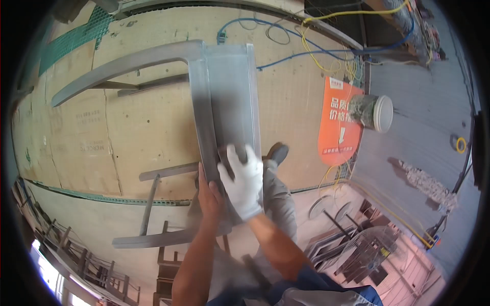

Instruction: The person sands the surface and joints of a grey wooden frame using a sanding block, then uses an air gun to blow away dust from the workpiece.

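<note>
Steadying the grey chair frame point(224, 102) tipped on its side, I grip its near edge with my bare left hand point(208, 193), fingers clenched round it, seemingly so it cannot shift. My gloved right hand point(244, 183) presses flat on the panel just beside that edge, clasping what looks like a dark pad. Right of the frame lies an orange sign point(337, 122), a white bucket point(377, 113) beyond.

chair frame point(224, 97): matt grey, dusty | glove point(244, 183): white cloth | floor boards point(138, 127): rough cardboard
</note>
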Demonstrator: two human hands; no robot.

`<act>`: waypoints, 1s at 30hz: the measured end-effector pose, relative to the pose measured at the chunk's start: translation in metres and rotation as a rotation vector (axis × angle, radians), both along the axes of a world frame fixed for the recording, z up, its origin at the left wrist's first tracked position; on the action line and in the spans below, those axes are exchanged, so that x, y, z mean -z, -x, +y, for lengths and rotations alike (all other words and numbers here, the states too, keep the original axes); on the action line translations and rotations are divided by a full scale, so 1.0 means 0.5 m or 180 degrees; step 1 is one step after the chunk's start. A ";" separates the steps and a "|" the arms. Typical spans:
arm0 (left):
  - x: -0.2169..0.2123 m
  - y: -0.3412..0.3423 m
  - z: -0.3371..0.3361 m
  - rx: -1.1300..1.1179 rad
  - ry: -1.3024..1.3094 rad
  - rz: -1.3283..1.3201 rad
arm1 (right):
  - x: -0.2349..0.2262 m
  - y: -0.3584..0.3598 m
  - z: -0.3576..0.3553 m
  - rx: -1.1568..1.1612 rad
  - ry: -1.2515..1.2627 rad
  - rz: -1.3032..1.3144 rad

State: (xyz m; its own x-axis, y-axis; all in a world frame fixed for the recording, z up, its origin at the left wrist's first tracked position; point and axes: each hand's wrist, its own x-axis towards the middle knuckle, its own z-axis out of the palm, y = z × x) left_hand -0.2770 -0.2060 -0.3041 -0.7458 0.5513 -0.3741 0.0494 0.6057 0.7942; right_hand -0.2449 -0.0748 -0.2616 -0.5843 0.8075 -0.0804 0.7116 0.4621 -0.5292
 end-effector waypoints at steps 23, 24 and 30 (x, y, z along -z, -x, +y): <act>0.029 0.281 0.516 -0.2583 0.2196 0.1338 | 0.074 0.379 0.643 -0.4089 -0.0179 0.0902; 0.030 0.275 0.516 -0.2587 0.2218 0.1483 | 0.072 0.366 0.643 -0.4096 -0.0358 0.0745; 0.042 0.272 0.511 -0.2706 0.2163 0.1868 | 0.069 0.355 0.629 -0.4123 -0.0704 0.0630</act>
State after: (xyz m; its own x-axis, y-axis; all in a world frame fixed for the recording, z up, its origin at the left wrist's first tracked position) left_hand -0.4129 0.0494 -0.3252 -0.9235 -0.3655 0.1168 -0.3188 0.9003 0.2965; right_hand -0.4225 0.2396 -0.2963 -0.9229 -0.3527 0.1546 -0.3849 0.8324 -0.3987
